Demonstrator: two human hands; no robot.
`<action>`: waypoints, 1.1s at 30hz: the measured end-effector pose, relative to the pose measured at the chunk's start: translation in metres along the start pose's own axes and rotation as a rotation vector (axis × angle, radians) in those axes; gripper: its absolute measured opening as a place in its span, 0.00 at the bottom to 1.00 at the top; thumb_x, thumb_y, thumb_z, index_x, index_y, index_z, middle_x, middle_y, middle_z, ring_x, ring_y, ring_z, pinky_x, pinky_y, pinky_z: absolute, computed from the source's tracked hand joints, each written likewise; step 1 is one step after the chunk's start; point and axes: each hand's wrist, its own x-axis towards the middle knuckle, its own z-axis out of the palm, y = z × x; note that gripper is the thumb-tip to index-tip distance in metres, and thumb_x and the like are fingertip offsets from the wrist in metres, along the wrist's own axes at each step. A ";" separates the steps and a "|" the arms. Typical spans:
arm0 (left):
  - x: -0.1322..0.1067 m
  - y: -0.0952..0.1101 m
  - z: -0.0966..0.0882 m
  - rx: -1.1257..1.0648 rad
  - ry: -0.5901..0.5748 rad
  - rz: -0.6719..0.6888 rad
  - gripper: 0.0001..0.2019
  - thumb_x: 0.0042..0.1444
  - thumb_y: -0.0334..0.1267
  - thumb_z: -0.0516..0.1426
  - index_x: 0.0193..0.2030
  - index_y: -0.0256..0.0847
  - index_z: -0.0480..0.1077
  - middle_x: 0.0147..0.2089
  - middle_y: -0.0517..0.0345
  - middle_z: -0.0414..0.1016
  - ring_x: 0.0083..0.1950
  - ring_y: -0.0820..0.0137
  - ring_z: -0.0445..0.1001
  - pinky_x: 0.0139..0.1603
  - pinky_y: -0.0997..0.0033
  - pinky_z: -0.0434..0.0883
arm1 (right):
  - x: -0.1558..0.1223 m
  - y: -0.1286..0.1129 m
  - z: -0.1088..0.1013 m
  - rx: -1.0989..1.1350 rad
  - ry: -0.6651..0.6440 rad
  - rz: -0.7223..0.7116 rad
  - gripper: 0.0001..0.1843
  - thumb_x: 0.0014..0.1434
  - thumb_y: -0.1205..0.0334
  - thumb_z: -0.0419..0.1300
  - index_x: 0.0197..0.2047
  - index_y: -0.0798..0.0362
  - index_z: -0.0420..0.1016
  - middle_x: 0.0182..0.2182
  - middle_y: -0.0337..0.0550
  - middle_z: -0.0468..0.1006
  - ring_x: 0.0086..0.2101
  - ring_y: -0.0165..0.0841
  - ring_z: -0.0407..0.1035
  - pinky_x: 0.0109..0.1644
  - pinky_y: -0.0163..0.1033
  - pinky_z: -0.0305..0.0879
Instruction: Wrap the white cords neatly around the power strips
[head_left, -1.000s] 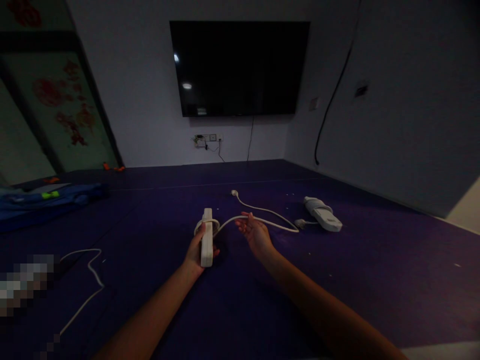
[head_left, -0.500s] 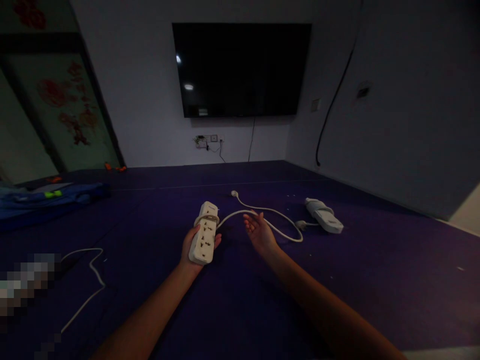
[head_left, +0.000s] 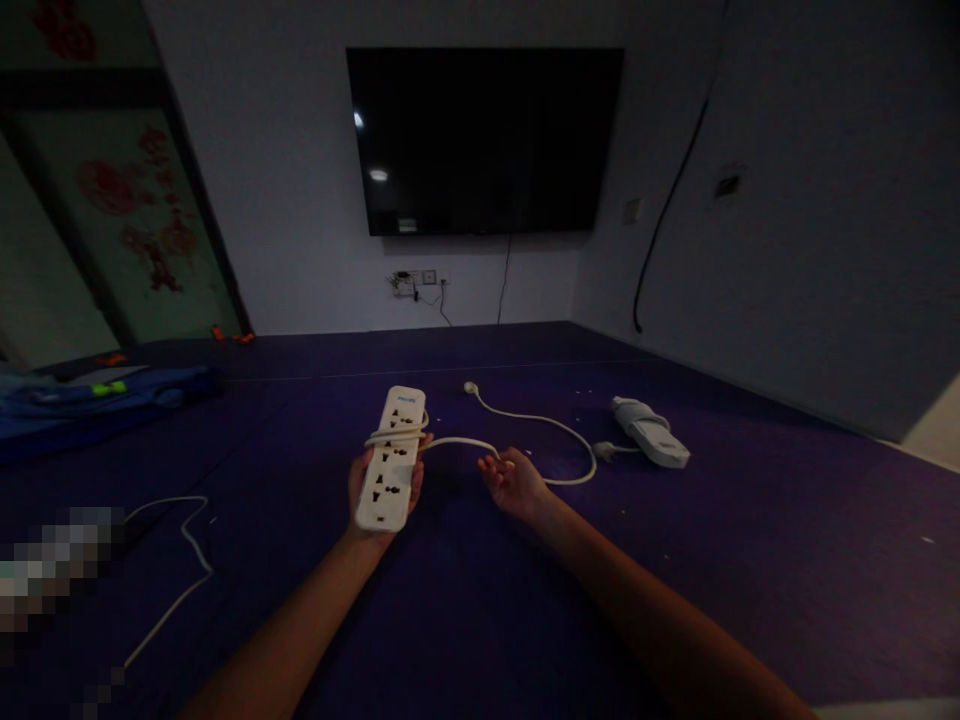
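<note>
Head view: near the middle of the frame the left hand (head_left: 355,492) grasps a white strip (head_left: 390,478), sockets facing the camera, its far end tipped toward the upper right. The cord (head_left: 459,440) crosses the strip in turns around its middle, then arcs right to the right hand (head_left: 517,487), whose fingertips appear to pinch it. Beyond that hand it bends on the purple floor (head_left: 465,620) and runs back to its plug (head_left: 470,388) at upper centre.

Winding the cord around the strip looks like the step in hand, only partly done judging by the loose length. A further turn calls for a steady left grasp and light tension from the right.

Compared with half a second ago, the strip sits further left and shows more of its face, the crossing bands are plainer, and the right fingers have closed nearer the cord. The plug is about where it was.
</note>
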 end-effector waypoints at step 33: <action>-0.001 -0.033 -0.015 0.005 -0.160 -0.218 0.20 0.53 0.41 0.51 0.47 0.30 0.70 0.39 0.46 0.79 0.37 0.62 0.78 0.41 0.64 0.74 | 0.006 0.002 -0.006 -1.313 0.306 -1.082 0.14 0.56 0.58 0.53 0.29 0.55 0.77 0.30 0.49 0.79 0.33 0.38 0.71 0.38 0.39 0.62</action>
